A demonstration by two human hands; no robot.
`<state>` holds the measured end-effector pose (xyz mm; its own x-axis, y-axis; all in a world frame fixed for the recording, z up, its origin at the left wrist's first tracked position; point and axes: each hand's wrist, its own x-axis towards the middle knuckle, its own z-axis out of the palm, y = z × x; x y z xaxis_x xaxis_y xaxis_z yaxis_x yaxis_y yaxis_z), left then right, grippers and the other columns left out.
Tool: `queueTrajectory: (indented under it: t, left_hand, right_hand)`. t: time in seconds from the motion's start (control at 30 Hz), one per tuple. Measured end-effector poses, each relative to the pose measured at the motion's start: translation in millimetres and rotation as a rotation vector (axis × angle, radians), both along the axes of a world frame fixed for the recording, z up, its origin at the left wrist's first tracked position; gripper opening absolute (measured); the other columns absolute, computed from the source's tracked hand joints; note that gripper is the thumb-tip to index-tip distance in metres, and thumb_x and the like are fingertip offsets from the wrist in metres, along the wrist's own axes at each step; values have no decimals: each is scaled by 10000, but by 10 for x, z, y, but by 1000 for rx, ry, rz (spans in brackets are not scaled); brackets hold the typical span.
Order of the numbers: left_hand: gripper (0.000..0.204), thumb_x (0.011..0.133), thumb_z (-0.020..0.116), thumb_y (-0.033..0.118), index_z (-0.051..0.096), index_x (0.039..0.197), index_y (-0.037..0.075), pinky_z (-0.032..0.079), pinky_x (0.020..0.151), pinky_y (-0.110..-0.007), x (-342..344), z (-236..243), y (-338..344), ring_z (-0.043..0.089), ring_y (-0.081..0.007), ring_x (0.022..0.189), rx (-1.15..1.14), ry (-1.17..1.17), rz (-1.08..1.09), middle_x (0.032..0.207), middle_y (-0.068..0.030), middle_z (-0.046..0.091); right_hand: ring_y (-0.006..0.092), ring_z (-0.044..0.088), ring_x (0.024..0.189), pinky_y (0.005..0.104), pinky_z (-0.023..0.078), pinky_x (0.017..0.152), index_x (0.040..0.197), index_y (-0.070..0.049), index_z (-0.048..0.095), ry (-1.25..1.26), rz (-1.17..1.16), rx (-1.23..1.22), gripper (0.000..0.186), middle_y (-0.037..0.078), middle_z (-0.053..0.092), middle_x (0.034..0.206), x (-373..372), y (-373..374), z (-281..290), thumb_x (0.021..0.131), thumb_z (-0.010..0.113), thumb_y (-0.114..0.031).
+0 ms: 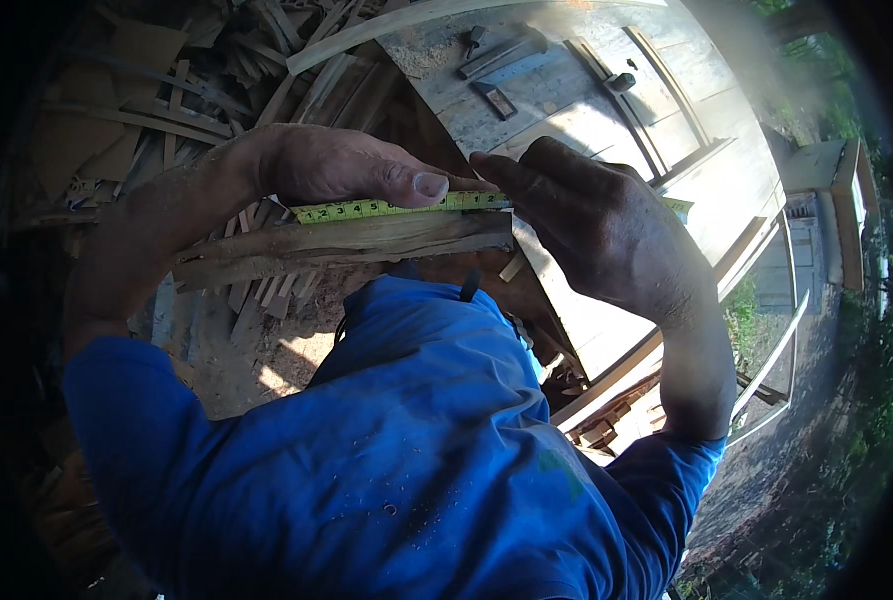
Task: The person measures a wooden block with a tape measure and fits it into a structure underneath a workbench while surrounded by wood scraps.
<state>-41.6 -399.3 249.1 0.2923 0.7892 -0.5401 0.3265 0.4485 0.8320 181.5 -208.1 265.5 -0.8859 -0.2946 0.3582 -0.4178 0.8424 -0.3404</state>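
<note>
A yellow tape measure blade (pixel 366 208) lies stretched along the top edge of a rough wooden board (pixel 356 243) in front of my body. My left hand (pixel 351 172) is closed over the blade and board, its thumb pressing on the tape. At the board's right end, my right hand (pixel 596 215) has its fingers bent and pinched together by the tape. A short bit of yellow blade shows past the right wrist. The right palm and whatever else lies in it are hidden.
A pale workbench (pixel 566 130) at the upper right bears wooden strips (pixel 666 85), a dark rectangular tool (pixel 494 100) and a small dark round object (pixel 621 82). Heaped wood offcuts (pixel 156 110) fill the left. Another wooden structure (pixel 831 205) stands far right.
</note>
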Motion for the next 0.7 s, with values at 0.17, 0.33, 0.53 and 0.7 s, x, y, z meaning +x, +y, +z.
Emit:
queueTrajectory:
  t: [0.17,0.33,0.53,0.7]
  left_hand:
    - [826,991,414,664,554,1323,-79,393,1111,-414,17,-63,-20,567,-264,1251,44,-63,49,1297,-234,609]
    - [748,1007,435,637,593,1312,-27,481,1003,-350,-1,13,-36,622,-214,1135,29,-78,77,1195,-164,666]
    - [699,1020,413,626,653,1161,-15,530,895,-329,100,91,64,677,-178,952,-44,-139,108,1010,-115,704]
    - [951,966,462,682,369,1483,-111,462,1029,-346,-92,-93,-53,578,-244,1229,-21,-130,126,1345,-230,583]
  right_hand:
    - [323,674,823,410,584,703,1323,-5,596,-27,-6,-76,518,162,628,965,-18,16,-5,810,657,30]
    - [349,668,828,425,573,713,1331,-41,599,-95,-20,-147,537,163,623,990,-34,31,12,804,638,53]
    - [348,674,828,433,572,698,1338,-51,596,-84,-51,-85,565,160,629,988,-15,62,-3,788,645,67]
    - [341,679,811,422,575,689,1336,-51,602,-29,-53,-57,573,157,640,993,-14,58,-46,780,652,75]
